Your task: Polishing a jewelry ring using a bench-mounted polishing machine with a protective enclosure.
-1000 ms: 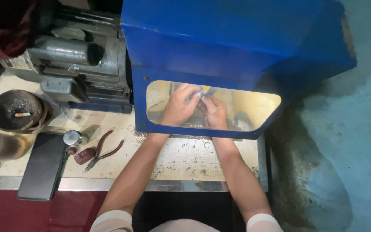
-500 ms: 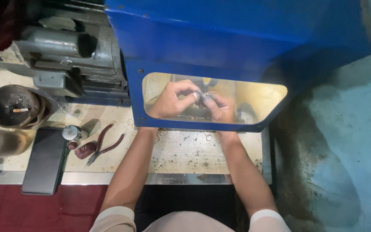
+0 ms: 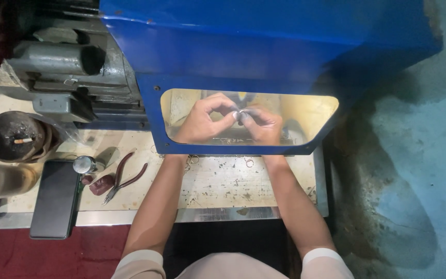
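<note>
Seated at a scratched, cream-coloured workbench, I reach both forearms under a blue metal hood and work behind its clear, rounded window. Nearest me, left of the hood's window, a flat black phone lies at the bench's edge, with red-handled pliers and a small silver-capped bottle just beyond it. A few thin wire rings lie on the bench just below the window. Behind the pane, my left hand and right hand meet fingertip to fingertip, both pinching one small silvery piece, too small to tell apart. Further left of the hood sits a round dark ashtray holding a cigarette, and behind it a grey cast-metal motor with a pale label.
</note>
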